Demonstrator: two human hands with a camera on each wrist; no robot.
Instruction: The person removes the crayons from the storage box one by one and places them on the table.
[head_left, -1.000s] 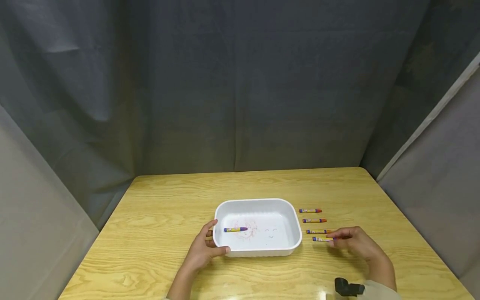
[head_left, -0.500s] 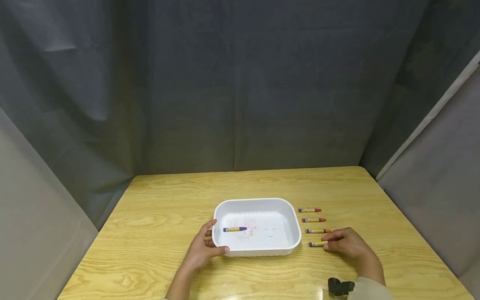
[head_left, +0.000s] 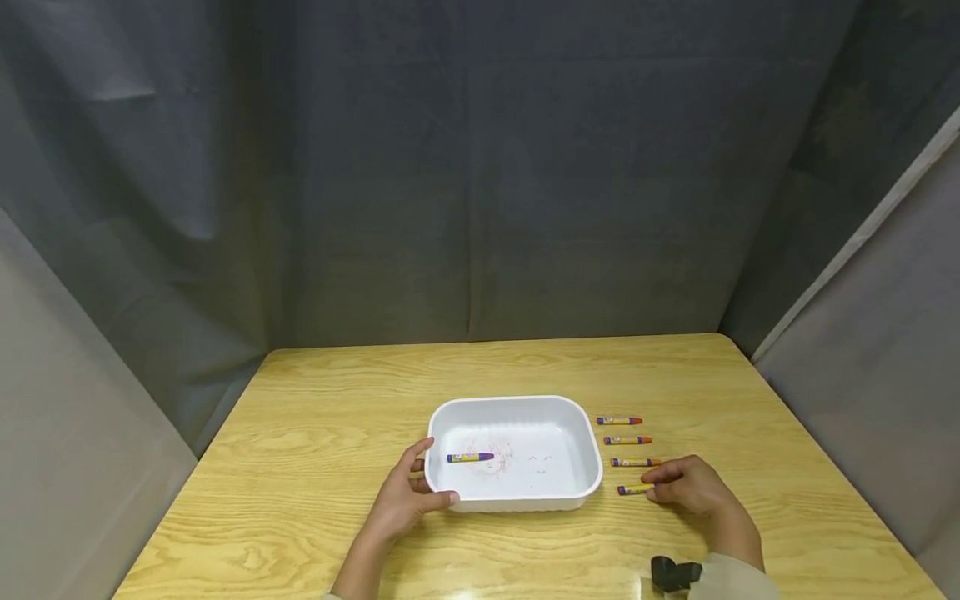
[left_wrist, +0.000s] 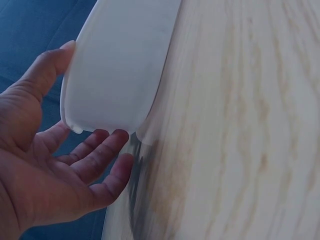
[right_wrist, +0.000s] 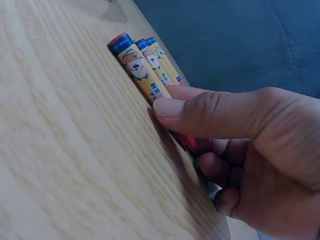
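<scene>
A white rectangular plastic tray (head_left: 517, 505) sits on the wooden table, and my left hand (head_left: 401, 500) grips its left end. In the left wrist view the thumb is at the rim and the other fingers (left_wrist: 97, 157) reach along the end wall. Inside the tray lies a purple crayon (head_left: 470, 457) with a yellow wrapper. My right hand (head_left: 697, 487) pinches a red-tipped crayon (right_wrist: 137, 65) between thumb and index finger, right at the tabletop. This crayon is nearest to me in a column to the right of the tray; its tip half is largely covered by the fingers.
Beyond the pinched crayon lie a light-orange crayon (head_left: 633, 462), a darker orange crayon (head_left: 627, 440) and a red crayon (head_left: 619, 421), roughly parallel. Faint face drawings (head_left: 540, 465) mark the tray floor. Grey curtains (head_left: 465, 183) enclose the table (head_left: 337, 392).
My right hand has shifted slightly toward me and to the left with its crayon, widening the gap to the light-orange one. The left hand and tray have stayed put.
</scene>
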